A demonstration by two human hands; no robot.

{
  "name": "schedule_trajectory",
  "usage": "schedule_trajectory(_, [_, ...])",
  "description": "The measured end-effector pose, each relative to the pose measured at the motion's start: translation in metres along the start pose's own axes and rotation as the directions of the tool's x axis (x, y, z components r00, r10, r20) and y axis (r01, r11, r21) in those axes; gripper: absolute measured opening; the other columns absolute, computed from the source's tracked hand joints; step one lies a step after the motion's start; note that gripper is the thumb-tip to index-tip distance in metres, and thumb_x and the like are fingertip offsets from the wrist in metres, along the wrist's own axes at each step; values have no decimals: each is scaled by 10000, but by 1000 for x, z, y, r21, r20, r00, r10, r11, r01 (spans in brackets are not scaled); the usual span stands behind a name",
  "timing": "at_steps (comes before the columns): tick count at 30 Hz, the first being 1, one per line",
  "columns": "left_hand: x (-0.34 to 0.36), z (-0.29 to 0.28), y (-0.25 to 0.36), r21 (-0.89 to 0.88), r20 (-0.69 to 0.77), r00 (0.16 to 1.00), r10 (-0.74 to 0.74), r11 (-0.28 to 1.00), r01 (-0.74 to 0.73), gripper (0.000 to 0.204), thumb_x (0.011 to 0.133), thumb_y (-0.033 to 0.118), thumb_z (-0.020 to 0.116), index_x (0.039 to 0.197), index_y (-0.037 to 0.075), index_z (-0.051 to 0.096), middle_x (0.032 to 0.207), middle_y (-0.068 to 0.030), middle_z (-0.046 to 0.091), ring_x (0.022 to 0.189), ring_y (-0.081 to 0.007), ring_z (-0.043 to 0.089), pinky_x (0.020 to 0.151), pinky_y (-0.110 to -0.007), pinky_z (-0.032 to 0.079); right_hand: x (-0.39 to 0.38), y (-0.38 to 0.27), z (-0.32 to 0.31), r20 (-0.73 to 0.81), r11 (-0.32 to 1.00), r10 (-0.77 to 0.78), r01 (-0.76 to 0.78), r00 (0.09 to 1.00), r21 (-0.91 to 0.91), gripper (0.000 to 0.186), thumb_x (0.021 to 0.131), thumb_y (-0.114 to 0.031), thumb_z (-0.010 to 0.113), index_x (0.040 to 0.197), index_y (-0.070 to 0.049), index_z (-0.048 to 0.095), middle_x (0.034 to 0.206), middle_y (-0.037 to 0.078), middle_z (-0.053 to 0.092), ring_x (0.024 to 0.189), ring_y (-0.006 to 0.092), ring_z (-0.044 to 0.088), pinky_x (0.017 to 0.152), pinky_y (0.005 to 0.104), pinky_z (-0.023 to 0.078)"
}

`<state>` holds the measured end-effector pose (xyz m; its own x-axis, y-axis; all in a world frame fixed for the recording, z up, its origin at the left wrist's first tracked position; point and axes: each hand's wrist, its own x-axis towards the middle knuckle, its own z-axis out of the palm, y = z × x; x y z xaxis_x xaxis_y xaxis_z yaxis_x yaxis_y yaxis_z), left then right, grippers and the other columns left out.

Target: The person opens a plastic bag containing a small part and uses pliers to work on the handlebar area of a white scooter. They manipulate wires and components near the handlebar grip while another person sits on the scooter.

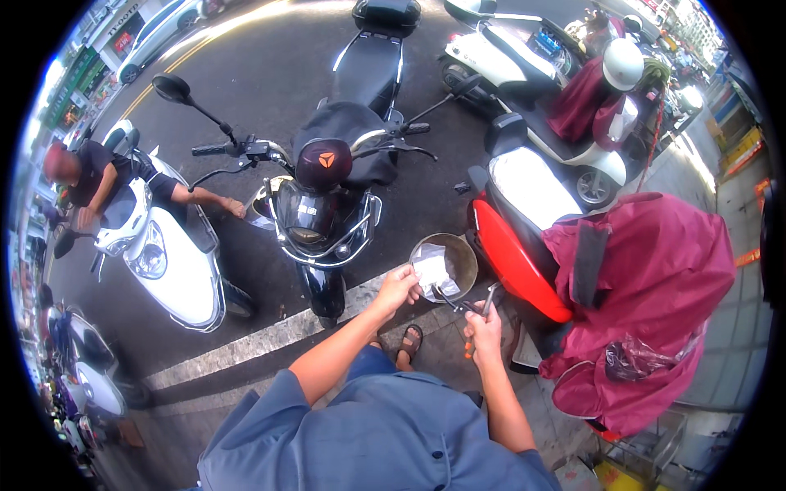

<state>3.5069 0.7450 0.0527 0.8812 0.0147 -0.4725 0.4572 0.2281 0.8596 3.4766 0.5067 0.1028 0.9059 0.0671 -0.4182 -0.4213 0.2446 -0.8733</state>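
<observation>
My left hand (399, 286) is closed, fingertips pinched at the left edge of a crumpled white sheet (431, 263); what it grips is too small to make out. My right hand (483, 331) is wrapped around a metal hand tool with orange on its handle, like pliers (490, 299). A thin dark bent piece (448, 301) runs between the hands. Behind them sits a round weathered metal bucket (464, 263), with the white sheet over part of its opening.
A black scooter (323, 213) faces me, a red scooter (516, 270) with maroon cover (643, 286) stands right, a white one (164, 254) left with a seated person (98, 180). More scooters (508, 53) line the road. A striped curb (213, 360) crosses by my feet.
</observation>
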Motion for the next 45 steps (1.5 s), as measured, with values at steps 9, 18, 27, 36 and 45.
schedule_trajectory(9, [103,-5,-33,282,-45,999,-17,959,29,333,989,309,580,1120,7,632,870,-85,699,633,-146,639,523,-292,521,-20,-5,-32,81,803,-90,121,993,-584,199,834,-139,696,922,-24,559,693,-8,499,656,83,443,590,290,398])
schedule_trajectory(18, [-10,-19,-36,-237,341,933,-114,950,203,514,1041,445,512,1321,17,561,1125,-107,670,891,-172,658,780,-321,566,-14,3,8,129,896,-2,59,992,-440,167,858,-124,684,930,-40,559,759,-35,496,708,64,444,630,263,392])
schedule_trajectory(27, [-209,-139,-34,-484,-142,984,111,859,-167,276,982,220,659,1200,54,633,1063,-68,712,761,-78,631,726,-250,542,-51,59,161,572,843,251,114,781,-526,195,873,-113,675,1008,-46,552,741,-30,506,627,44,452,558,239,390])
schedule_trajectory(36, [-482,-246,-129,-405,-569,809,146,807,-431,336,982,232,654,1256,40,619,917,-24,682,757,-83,628,714,-246,529,-230,180,319,766,695,493,343,412,-632,218,865,-108,661,1062,-72,575,662,-60,463,550,32,404,503,239,321])
schedule_trajectory(45, [-791,-329,-271,-167,-883,452,131,810,-562,422,969,263,678,1295,1,625,920,-19,671,796,-72,598,650,-244,491,-520,379,441,715,712,690,277,-109,-645,207,863,-66,598,1067,-32,589,717,-6,548,569,79,499,531,243,396])
